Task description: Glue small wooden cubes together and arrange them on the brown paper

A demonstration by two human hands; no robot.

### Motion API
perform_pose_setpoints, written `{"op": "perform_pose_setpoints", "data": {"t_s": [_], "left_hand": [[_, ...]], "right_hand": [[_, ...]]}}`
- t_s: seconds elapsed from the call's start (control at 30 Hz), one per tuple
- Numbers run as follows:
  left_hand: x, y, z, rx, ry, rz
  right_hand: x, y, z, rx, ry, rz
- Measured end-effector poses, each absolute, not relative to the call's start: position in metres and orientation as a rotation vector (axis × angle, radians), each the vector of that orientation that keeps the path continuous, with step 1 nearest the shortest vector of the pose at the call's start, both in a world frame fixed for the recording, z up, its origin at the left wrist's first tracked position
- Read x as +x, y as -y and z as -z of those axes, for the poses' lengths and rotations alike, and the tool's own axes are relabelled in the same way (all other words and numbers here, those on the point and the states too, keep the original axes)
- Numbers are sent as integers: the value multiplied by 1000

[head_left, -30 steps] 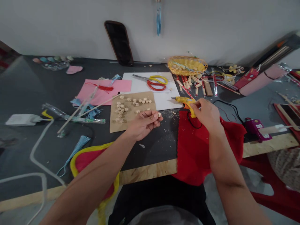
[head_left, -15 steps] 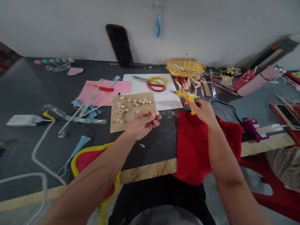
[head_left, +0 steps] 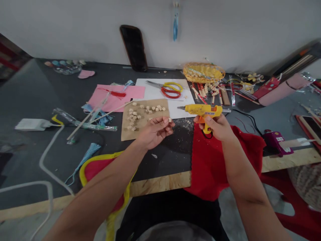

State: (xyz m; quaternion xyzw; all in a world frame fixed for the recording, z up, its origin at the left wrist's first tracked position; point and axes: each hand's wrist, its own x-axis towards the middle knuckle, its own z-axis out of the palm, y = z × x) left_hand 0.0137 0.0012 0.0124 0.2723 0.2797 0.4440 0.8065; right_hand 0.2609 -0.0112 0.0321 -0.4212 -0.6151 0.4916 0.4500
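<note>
— Two hands are up over the table (head_left: pixel 35 100). What is in the right hand (head_left: pixel 219 127)?
— It grips a glue gun (head_left: pixel 202 110), fingers wrapped round the orange handle. The gun is yellow, and its thin tip points left, over the white sheet (head_left: pixel 175 105).
— And the left hand (head_left: pixel 155 130)?
— It pinches a tiny pale bead (head_left: pixel 170 119) with bent fingers. More beads lie on the brown card (head_left: pixel 136 129).

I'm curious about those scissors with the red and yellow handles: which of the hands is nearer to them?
Left, narrowly. The left hand hovers just below the scissors, pinching a small bead. The right hand sits farther to the right, gripping the yellow glue gun.
</note>
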Motion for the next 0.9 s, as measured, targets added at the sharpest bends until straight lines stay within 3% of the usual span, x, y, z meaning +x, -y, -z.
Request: {"op": "perform_pose_setpoints", "data": {"t_s": [0.37,0.9], "left_hand": [[14,-2,-11,583,-597,-993],[14,-2,-10,580,-568,-960]], "right_hand": [[251,14,-37,-983,1755,-1027],[248,14,-34,-961,1706,-1120]]}}
